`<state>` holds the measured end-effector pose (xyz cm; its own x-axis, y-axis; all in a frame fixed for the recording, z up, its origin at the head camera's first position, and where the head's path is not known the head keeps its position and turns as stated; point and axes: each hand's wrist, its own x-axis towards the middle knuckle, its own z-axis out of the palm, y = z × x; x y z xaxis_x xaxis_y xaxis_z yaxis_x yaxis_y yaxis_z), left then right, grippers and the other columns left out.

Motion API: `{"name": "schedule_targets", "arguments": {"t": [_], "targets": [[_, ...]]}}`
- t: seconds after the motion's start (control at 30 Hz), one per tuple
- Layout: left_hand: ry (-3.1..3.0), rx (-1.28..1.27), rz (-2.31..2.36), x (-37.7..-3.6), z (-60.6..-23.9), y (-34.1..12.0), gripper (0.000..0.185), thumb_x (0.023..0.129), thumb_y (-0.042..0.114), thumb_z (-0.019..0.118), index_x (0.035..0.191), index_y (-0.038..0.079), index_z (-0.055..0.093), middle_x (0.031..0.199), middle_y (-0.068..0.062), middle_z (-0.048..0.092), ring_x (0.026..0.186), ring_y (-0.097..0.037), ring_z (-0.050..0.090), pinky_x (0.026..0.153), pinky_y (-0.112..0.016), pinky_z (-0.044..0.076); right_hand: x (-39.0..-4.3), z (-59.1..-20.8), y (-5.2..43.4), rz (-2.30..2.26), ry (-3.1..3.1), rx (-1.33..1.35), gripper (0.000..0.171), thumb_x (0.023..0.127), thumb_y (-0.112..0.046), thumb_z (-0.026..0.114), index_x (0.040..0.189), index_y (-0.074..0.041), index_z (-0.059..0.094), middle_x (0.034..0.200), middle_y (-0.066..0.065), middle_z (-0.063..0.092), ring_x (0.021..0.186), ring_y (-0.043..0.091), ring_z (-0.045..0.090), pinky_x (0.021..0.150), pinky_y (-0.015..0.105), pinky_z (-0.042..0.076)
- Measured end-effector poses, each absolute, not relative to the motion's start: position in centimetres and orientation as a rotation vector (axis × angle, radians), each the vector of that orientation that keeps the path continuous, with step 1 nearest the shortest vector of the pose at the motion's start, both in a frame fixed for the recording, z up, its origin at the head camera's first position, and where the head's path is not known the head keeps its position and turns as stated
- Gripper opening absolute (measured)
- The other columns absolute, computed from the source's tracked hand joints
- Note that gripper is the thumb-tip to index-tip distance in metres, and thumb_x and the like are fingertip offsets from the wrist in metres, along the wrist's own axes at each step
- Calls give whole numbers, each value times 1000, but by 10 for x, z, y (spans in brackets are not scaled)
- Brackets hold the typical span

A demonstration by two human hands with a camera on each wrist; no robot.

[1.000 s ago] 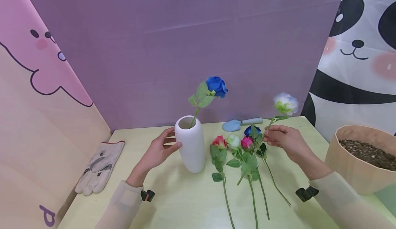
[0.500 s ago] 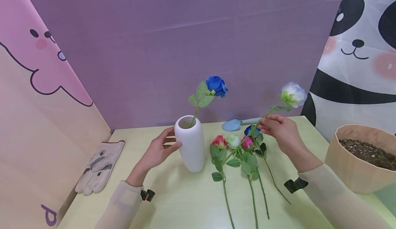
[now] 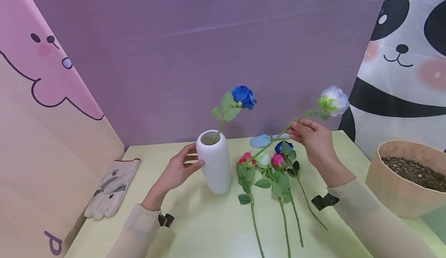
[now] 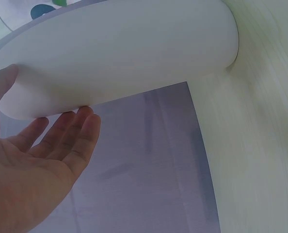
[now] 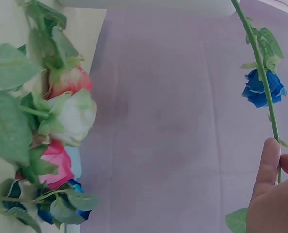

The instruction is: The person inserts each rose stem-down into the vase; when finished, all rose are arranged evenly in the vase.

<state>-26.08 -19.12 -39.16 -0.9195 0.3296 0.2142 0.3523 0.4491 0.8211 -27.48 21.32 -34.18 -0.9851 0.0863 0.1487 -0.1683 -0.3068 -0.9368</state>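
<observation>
On the table (image 3: 195, 227) — vase (image 3: 215, 165) hides the blue rose's (image 3: 244, 95) stem end.

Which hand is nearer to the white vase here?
Left. The left hand rests its fingertips against the side of the white vase; the right hand is off to the vase's right, pinching the stem of a pale rose.

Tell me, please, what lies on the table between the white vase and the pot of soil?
In the head view, four loose roses lie on the table between the white vase and the pot of soil, with the right hand holding a white rose above them.
</observation>
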Motion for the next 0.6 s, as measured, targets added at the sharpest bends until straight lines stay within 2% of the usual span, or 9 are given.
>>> {"name": "schedule_targets", "arguments": {"t": [0.13, 0.37, 0.6], "targets": [[-2658, -617, -1511, -261, -391, -191, 66, 96, 30, 68, 152, 18, 37, 145, -13, 52, 128, -36, 59, 105, -49, 52, -277, -335, 207, 2437, -1686, 96, 29, 92, -14, 72, 110, 0, 54, 91, -2, 73, 79, 8, 74, 78, 19, 60], [-2637, -640, -1498, -265, -397, -193, 65, 94, 39, 69, 150, 23, 40, 142, -10, 54, 126, -36, 59, 104, -50, 52, -278, -326, 196, 2457, -1624, 106, 29, 90, -13, 73, 110, 0, 56, 91, 0, 72, 79, 10, 74, 80, 21, 60], [-2638, -627, -1508, -265, -398, -193, 65, 93, 39, 70, 149, 24, 40, 142, -9, 54, 127, -34, 60, 104, -50, 52, -281, -320, 188, 2476, -1564, 123, 26, 89, -11, 74, 106, -1, 57, 90, 1, 72, 78, 11, 75, 78, 21, 60]]}}
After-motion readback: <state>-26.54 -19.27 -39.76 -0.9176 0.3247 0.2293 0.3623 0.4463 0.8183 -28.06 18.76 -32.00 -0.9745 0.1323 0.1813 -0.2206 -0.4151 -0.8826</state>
